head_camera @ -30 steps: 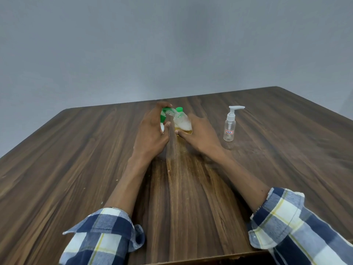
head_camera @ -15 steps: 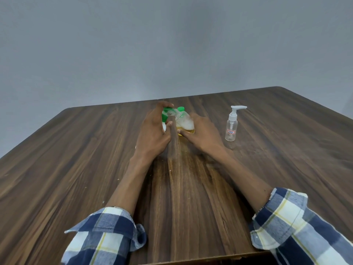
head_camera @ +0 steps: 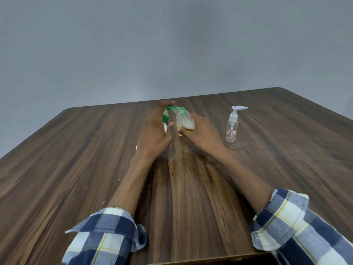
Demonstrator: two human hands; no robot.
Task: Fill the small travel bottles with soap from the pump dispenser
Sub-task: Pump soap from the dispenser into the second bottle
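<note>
On the wooden table (head_camera: 76, 169), left hand (head_camera: 152, 134) grips pump dispenser (head_camera: 165, 116), right hand (head_camera: 202, 134) grips tilted bottle (head_camera: 185, 121) (nozzle-to-neck).

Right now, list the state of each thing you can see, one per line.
Pump dispenser: green head, held by the left hand, spout at the small bottle's mouth.
Small bottle: tilted, held by the right hand, yellow soap and foam inside, green cap flipped open.
Spray bottle: upright, looks empty, white pump on, untouched.
Table: wooden, a few pale specks.
</note>
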